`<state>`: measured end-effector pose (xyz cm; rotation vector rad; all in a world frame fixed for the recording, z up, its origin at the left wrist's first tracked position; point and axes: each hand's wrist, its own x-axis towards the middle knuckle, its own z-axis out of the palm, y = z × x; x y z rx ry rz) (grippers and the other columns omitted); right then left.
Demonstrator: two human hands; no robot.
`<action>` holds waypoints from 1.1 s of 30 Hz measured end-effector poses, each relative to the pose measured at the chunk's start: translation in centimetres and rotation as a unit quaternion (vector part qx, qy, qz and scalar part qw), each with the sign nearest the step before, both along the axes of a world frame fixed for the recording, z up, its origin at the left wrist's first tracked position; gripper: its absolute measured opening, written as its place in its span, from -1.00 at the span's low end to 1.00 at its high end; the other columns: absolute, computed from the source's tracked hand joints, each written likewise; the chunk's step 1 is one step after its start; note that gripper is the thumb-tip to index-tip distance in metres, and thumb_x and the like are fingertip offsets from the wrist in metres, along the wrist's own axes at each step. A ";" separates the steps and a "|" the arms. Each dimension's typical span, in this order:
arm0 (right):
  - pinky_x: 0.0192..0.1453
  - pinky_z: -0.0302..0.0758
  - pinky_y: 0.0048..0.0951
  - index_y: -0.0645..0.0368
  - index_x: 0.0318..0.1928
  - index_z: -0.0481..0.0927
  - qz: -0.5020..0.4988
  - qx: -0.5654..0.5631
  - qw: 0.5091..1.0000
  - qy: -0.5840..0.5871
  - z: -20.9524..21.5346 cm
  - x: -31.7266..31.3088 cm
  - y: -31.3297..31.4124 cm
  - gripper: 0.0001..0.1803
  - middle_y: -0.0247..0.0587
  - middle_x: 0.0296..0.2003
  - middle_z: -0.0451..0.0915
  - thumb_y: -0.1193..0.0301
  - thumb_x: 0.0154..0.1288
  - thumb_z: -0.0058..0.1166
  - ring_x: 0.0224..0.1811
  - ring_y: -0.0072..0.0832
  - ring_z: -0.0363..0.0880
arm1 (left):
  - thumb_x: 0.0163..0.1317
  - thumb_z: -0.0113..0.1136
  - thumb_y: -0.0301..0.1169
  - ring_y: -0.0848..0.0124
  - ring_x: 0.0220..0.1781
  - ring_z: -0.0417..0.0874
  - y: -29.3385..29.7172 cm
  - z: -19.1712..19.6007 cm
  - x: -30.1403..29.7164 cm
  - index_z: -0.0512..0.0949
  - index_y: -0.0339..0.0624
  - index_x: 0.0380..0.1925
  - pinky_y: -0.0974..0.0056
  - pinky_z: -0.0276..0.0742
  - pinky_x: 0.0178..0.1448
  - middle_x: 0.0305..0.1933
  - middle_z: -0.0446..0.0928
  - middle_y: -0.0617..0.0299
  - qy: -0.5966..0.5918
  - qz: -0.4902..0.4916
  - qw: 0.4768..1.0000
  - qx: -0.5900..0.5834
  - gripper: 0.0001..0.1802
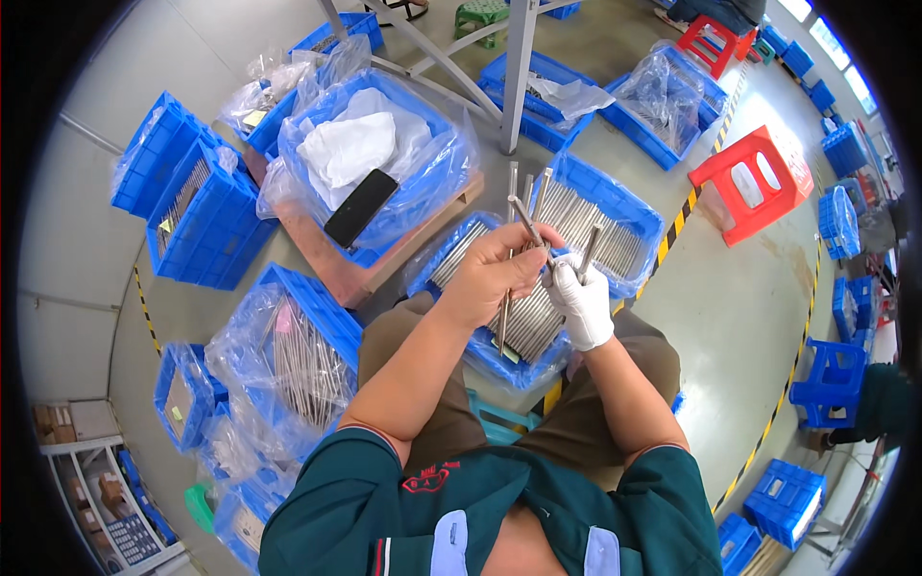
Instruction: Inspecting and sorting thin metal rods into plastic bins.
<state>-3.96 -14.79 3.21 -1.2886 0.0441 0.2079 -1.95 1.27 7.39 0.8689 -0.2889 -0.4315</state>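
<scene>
My bare left hand (495,274) is closed around slim metal rods (524,219), its fingertips meeting my right hand. My right hand (581,302), in a white glove, is closed on another metal rod (591,250) that stands up steeply from the fist. Both hands are raised over a blue crate (523,374) lined with clear plastic, in which similar rods lie side by side. Just beyond my right hand is a second blue crate (653,216), also filled with parallel rods. How many rods each hand grips is partly hidden by the fingers.
To the left, a plastic-lined blue crate (423,106) with a black phone (361,208) on it rests on a wooden pallet (355,278). More blue crates surround me. A grey metal post (519,77) stands ahead, and a red stool (740,187) is at right.
</scene>
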 end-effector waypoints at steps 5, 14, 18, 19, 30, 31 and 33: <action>-0.45 0.18 -0.69 0.16 -0.38 0.52 0.023 0.039 0.999 0.029 0.4 -0.5 0.2 -0.76 -0.48 -0.53 0.41 0.25 0.28 0.08 -0.54 -0.75 0.25 | 0.22 0.00 -0.46 0.71 -0.56 0.25 -1.3 -1.1 -0.5 0.49 -0.27 -0.24 0.57 0.14 -0.48 -0.51 0.35 0.42 0.005 0.074 0.997 -0.012 -0.83; -0.70 -0.03 -0.65 0.14 -0.53 0.36 0.079 0.085 0.987 0.113 1.3 -0.5 0.8 -0.58 -0.50 -0.74 0.17 0.09 0.33 -0.05 -0.77 -0.71 0.06 | 0.18 -0.07 -0.43 0.67 -0.54 0.25 -0.5 -1.8 0.4 0.51 -0.28 -0.29 0.53 0.20 -0.45 -0.50 0.36 0.38 -0.053 0.060 0.993 0.087 -0.80; -0.75 -0.04 -0.61 0.09 -0.61 0.26 0.141 0.161 0.970 0.118 1.8 0.7 0.4 -0.49 -0.49 -0.80 0.10 0.00 0.37 -0.19 -0.83 -0.66 0.03 | 0.33 -0.04 -0.16 0.72 -0.52 0.30 -1.1 -2.0 1.3 0.50 -0.28 -0.08 0.59 0.23 -0.44 -0.45 0.40 0.41 0.040 0.016 0.998 0.055 -0.60; -0.75 -0.04 -0.61 0.09 -0.61 0.26 0.135 0.172 0.969 0.112 1.9 1.0 0.3 -0.48 -0.48 -0.80 0.10 -0.01 0.36 -0.18 -0.83 -0.66 0.03 | 0.33 -0.05 -0.10 0.72 -0.53 0.29 -1.1 -2.1 1.3 0.48 -0.30 -0.04 0.60 0.21 -0.45 -0.45 0.40 0.41 0.008 0.017 0.999 0.034 -0.53; -0.70 0.10 -0.64 0.22 -0.33 0.49 0.078 0.092 0.983 0.138 2.2 1.3 -0.2 -0.67 -0.37 -0.69 0.36 0.18 0.35 -0.09 -0.76 -0.65 0.22 | 0.33 0.01 -0.18 0.77 -0.62 0.23 -1.9 -3.9 2.1 0.50 -0.15 -0.26 0.61 0.11 -0.57 -0.56 0.35 0.51 0.049 0.063 0.990 0.119 -0.73; -0.65 0.18 -0.65 0.24 -0.36 0.54 0.068 0.033 0.991 0.114 2.2 1.5 0.0 -0.64 -0.34 -0.66 0.42 0.16 0.33 -0.05 -0.72 -0.65 0.30 | 0.33 0.01 -0.18 0.76 -0.62 0.23 -1.9 -4.0 2.1 0.49 -0.14 -0.33 0.61 0.11 -0.58 -0.58 0.33 0.50 0.066 0.058 0.992 0.092 -0.74; -0.63 0.20 -0.65 0.25 -0.36 0.56 0.005 -0.111 0.991 0.074 2.5 2.3 -0.5 -0.62 -0.38 -0.68 0.39 0.15 0.33 -0.05 -0.70 -0.68 0.30 | 0.32 0.02 -0.17 0.72 -0.64 0.21 -1.5 -4.1 2.6 0.45 -0.14 -0.42 0.59 0.11 -0.60 -0.60 0.27 0.46 0.074 0.042 0.995 0.050 -0.72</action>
